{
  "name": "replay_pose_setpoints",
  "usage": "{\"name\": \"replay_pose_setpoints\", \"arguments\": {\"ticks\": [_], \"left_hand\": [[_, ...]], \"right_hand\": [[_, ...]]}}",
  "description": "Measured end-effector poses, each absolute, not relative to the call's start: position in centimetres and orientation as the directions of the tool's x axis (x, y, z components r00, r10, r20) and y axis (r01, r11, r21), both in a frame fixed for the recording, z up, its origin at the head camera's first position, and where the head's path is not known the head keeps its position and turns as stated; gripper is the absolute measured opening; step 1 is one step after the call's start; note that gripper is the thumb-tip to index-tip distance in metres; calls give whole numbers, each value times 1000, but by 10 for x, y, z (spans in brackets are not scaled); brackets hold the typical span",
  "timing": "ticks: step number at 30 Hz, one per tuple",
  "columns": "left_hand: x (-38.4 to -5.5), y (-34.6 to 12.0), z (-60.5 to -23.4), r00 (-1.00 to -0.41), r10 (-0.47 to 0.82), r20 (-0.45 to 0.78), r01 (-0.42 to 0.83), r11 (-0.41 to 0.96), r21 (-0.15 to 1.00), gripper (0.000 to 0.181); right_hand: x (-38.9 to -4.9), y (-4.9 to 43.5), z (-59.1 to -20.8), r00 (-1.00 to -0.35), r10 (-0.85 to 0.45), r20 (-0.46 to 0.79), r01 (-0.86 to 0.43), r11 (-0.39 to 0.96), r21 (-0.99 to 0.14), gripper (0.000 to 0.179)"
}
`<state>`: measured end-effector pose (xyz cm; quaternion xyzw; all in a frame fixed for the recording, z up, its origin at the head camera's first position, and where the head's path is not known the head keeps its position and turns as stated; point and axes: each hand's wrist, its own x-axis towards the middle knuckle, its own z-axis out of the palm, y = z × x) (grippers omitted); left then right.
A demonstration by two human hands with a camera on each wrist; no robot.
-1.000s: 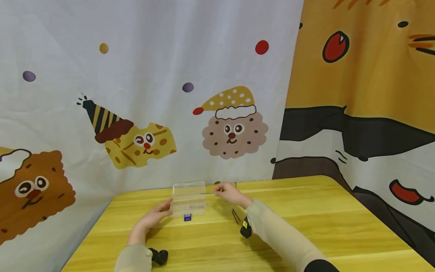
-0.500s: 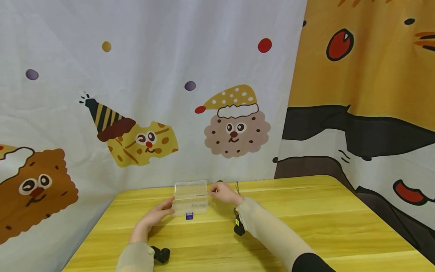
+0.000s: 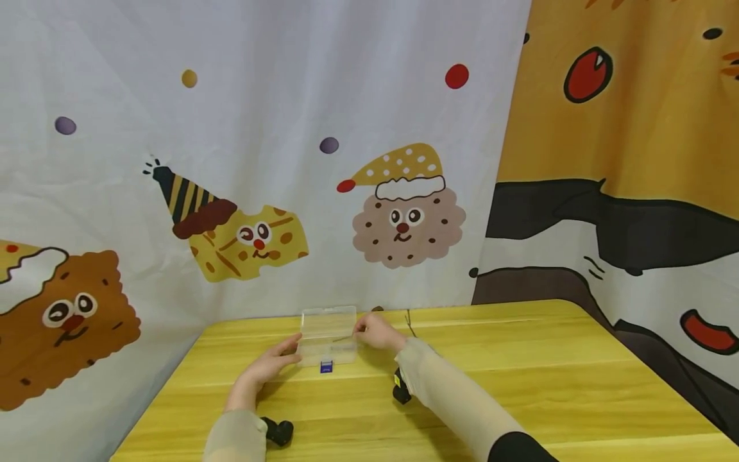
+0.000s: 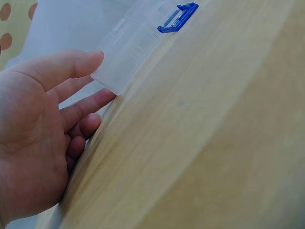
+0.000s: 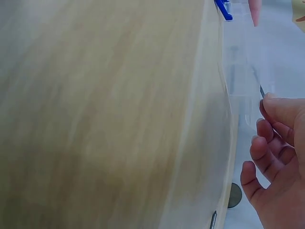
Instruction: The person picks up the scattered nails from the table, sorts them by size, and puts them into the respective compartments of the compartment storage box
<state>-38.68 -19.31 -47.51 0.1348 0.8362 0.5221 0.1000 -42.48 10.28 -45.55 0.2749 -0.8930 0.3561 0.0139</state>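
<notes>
A clear plastic box (image 3: 312,353) with a blue latch (image 3: 326,367) lies on the table with its lid raised. My left hand (image 3: 270,366) grips the box's left end; in the left wrist view the thumb is on one side of the edge and fingers on the other. Between thumb and forefinger, my right hand (image 3: 378,332) pinches a thin dark metal rod (image 5: 261,90) at the box's right side. The rod points left over the box; whether it touches the inside, I cannot tell. The right hand's other fingers are loosely bent.
To the right of the right hand lie thin dark rods (image 3: 409,323), and one rod (image 5: 213,220) shows a pointed tip in the right wrist view. The wooden table (image 3: 519,366) ends at a printed curtain (image 3: 260,128) behind the box.
My right hand has moved left to the box, bringing the rod over it, and the rod now tilts down to the left. The left hand stays at the box's left end.
</notes>
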Motion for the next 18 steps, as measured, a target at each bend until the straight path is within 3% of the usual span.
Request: {"name": "replay_pose_setpoints", "arguments": {"ticks": [9,18], "left_hand": [[-389,-193,-476,-946,321,-47,103,433,896,64],[-392,-194,-480,-947,319,-50,98,431,897,64]], "right_hand": [[-431,100,-463,-849,-491,194,-499,626,-599,10],[-421,117,-444,-847,-492,204,-494,584,-644,13]]}}
